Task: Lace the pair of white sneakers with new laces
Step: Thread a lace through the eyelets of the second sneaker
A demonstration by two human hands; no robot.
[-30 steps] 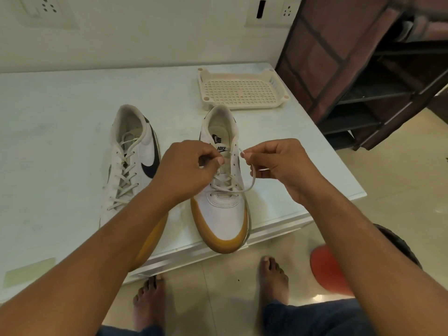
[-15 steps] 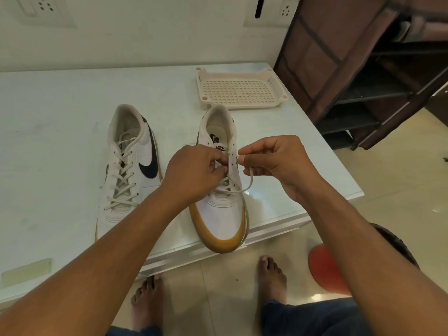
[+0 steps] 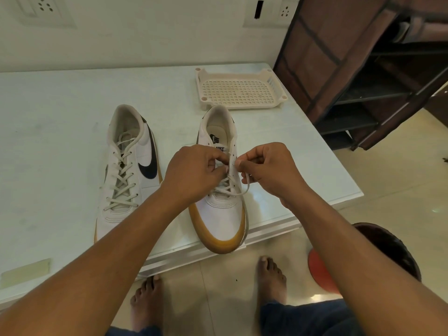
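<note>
Two white sneakers with tan soles stand on the white table [image 3: 60,105], toes toward me. The left sneaker [image 3: 126,170] is laced up to its top eyelets. The right sneaker [image 3: 219,209] has lace only across its lower eyelets, and its toe hangs over the table's front edge. My left hand [image 3: 194,173] grips the shoe's left eyelet flap near the tongue, fingers curled. My right hand [image 3: 269,168] pinches the white lace [image 3: 244,187] beside the right row of eyelets; a loop of lace hangs below it.
A cream perforated plastic tray [image 3: 240,89] lies behind the right sneaker. A brown fabric shelf rack [image 3: 363,69] stands to the right of the table. My bare feet and a red stool [image 3: 320,275] are on the floor below the table edge.
My right hand has moved left and closer to the shoe's right eyelets, and the lace loop under it has grown shorter. My left hand stays on the tongue area.
</note>
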